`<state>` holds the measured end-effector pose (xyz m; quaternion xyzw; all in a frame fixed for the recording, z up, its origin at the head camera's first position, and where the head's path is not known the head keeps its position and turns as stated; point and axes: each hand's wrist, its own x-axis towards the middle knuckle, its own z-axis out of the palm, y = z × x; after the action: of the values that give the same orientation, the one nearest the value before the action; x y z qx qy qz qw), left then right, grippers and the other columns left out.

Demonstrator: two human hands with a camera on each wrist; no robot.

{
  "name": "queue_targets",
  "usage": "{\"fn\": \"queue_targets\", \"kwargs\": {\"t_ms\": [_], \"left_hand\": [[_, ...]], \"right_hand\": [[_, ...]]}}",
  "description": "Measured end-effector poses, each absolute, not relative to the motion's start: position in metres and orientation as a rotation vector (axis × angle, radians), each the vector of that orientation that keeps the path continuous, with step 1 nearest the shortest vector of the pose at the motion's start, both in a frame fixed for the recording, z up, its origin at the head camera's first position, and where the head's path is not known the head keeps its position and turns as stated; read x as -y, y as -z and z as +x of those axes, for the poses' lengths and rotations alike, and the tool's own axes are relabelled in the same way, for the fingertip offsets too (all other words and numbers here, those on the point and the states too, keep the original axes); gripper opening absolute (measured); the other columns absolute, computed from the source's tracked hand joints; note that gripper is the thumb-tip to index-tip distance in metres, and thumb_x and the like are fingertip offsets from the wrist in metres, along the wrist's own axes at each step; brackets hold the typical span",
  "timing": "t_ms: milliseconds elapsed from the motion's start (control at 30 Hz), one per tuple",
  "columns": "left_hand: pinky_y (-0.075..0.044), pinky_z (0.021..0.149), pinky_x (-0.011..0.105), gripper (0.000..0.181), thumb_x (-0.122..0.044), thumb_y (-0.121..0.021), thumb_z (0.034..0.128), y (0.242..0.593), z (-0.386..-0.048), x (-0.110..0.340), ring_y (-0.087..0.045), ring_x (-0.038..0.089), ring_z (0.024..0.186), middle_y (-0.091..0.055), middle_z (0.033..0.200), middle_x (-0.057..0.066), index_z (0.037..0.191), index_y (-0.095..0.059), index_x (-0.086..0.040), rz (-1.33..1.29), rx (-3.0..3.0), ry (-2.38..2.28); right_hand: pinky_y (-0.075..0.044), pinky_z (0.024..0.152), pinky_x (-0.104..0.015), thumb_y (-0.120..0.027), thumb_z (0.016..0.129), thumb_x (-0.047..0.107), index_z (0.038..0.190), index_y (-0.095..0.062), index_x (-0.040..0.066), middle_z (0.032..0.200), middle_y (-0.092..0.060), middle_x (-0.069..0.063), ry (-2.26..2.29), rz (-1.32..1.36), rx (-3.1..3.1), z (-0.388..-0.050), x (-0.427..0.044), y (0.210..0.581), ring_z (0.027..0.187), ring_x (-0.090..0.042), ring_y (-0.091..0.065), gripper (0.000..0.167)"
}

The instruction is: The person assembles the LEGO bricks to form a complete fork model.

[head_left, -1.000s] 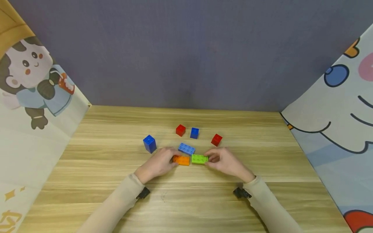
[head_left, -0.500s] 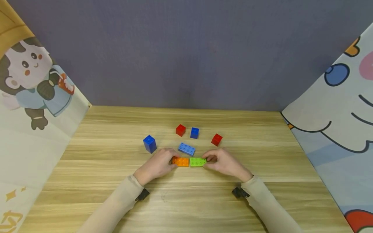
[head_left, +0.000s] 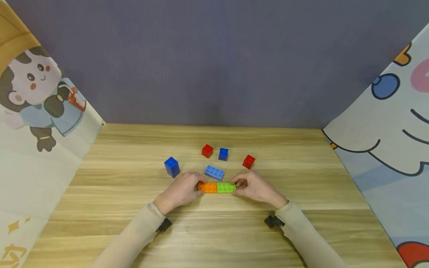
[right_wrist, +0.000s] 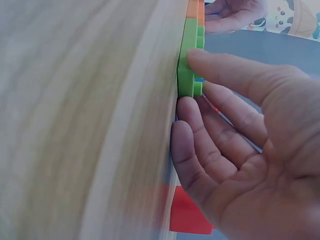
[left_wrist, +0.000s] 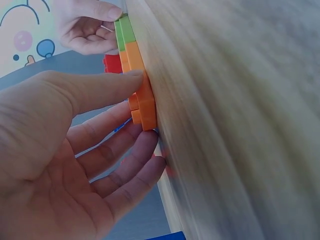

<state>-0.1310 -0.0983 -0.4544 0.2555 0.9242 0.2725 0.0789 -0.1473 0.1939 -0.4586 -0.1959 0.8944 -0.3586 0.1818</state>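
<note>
The left hand (head_left: 182,190) pinches the left end of an orange brick (head_left: 210,187) lying studs up on the table. At its other side, the right hand (head_left: 257,189) pinches the right end of a green brick (head_left: 226,188). The two bricks lie end to end in one line, their short ends touching. In the left wrist view the thumb presses the long side of the orange brick (left_wrist: 146,102); in the right wrist view the thumb lies on the side of the green brick (right_wrist: 186,75). Just behind them rests a light blue brick (head_left: 214,172).
Behind, on the wooden table (head_left: 214,238), stand a red cube (head_left: 207,151), a small blue cube (head_left: 223,154) and another red cube (head_left: 248,162). A taller blue block (head_left: 172,167) stands behind the left hand. A grey panel (head_left: 214,63) closes the back.
The green brick has moved left and slightly toward the person with the right hand, closing the gap to the orange brick. The orange brick has shifted slightly left and nearer.
</note>
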Motion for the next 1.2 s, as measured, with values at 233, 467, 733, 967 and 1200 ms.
{"fn": "queue_targets", "kwargs": {"t_ms": [233,467,733,967,1200], "left_hand": [[-0.055,0.109,0.052,0.033,-0.011,-0.084,0.0905,0.453,-0.130,0.097,-0.070,0.035,0.123,-0.076,0.129,0.014,0.123,-0.078,-0.005,0.759,-2.762,-0.815],[-0.059,0.103,0.050,0.038,-0.013,-0.085,0.0904,0.454,-0.132,0.093,-0.072,0.030,0.116,-0.077,0.128,0.010,0.127,-0.078,-0.009,0.763,-2.754,-0.808],[-0.059,0.095,0.046,0.037,-0.017,-0.085,0.0915,0.456,-0.134,0.085,-0.071,0.025,0.107,-0.078,0.123,0.009,0.127,-0.078,-0.010,0.778,-2.738,-0.793],[-0.060,0.097,0.045,0.036,-0.018,-0.084,0.0923,0.455,-0.136,0.077,-0.071,0.026,0.110,-0.078,0.124,0.008,0.127,-0.078,-0.011,0.801,-2.729,-0.795],[-0.060,0.093,0.042,0.036,-0.020,-0.084,0.0922,0.455,-0.137,0.073,-0.071,0.024,0.106,-0.078,0.119,0.007,0.126,-0.078,-0.009,0.819,-2.736,-0.791]], "right_hand": [[-0.059,0.082,-0.026,-0.088,0.088,0.017,0.119,-0.080,0.013,0.104,-0.076,0.002,1.014,-0.540,-2.521,-0.147,-0.192,0.459,0.089,-0.011,-0.066,0.032],[-0.060,0.080,-0.026,-0.088,0.088,0.017,0.121,-0.079,0.012,0.104,-0.075,0.000,1.019,-0.555,-2.515,-0.148,-0.192,0.460,0.089,-0.011,-0.066,0.034],[-0.060,0.078,-0.025,-0.089,0.087,0.014,0.121,-0.078,0.010,0.104,-0.075,-0.003,1.039,-0.606,-2.502,-0.148,-0.192,0.461,0.087,-0.011,-0.067,0.036],[-0.060,0.077,-0.023,-0.089,0.088,0.018,0.121,-0.078,0.010,0.105,-0.076,-0.004,1.045,-0.624,-2.509,-0.148,-0.193,0.459,0.087,-0.010,-0.068,0.036],[-0.059,0.071,-0.024,-0.086,0.090,0.020,0.119,-0.078,0.011,0.100,-0.078,-0.001,1.105,-0.627,-2.519,-0.148,-0.196,0.454,0.083,-0.011,-0.069,0.031]]}}
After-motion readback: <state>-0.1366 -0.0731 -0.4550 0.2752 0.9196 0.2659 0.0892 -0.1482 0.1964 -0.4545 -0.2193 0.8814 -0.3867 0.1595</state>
